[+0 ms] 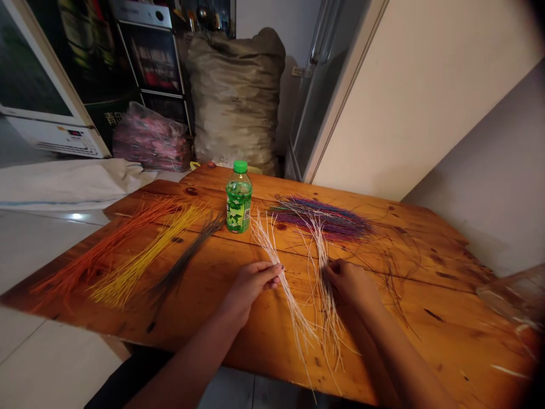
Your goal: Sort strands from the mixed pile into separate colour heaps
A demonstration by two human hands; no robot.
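My left hand [259, 279] is closed around a bundle of white strands [293, 304], thin and wire-like, that fans out at both ends above the table. To its right, my right hand [344, 277] has its fingers pinched at the side of a second pale bundle [322, 255], whose lower strands splay toward the table's near edge. Some strands cross between the two bundles. Behind my right hand lies a loose pile of purple, blue and red strands [327, 217]. What exactly my right fingertips grip is partly hidden by the hand.
Orange strands [114, 241], yellow strands [151, 255] and grey strands [187, 255] lie in separate bundles on the left of the wooden table [204, 307]. A green-capped bottle [239, 199] stands mid-table. Beyond are a big sack [236, 96] and a plastic bag [149, 136].
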